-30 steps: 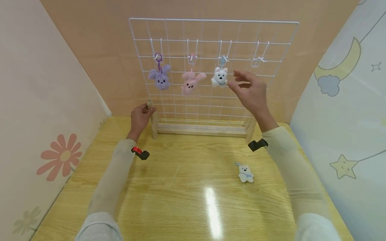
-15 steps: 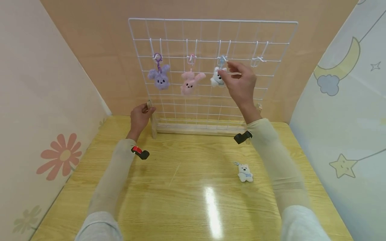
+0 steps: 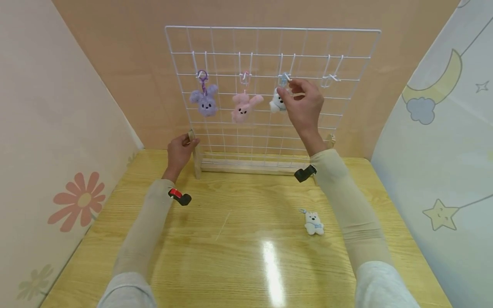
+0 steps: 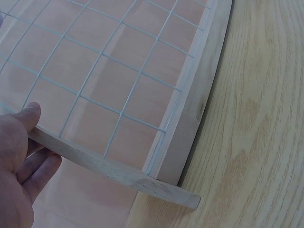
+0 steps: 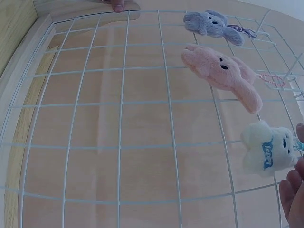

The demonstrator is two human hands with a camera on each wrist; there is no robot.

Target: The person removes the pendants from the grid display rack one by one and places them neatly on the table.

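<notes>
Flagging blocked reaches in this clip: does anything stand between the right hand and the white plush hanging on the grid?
Nothing visible does. In the head view, the right hand overlaps the white plush, and the wire grid lies behind the plush, not between them.

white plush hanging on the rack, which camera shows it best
Right wrist: the white plush shows large, mostly uncovered, blue patch included. In the head view, the right hand hides part of it; the left wrist view doesn't show it.
</notes>
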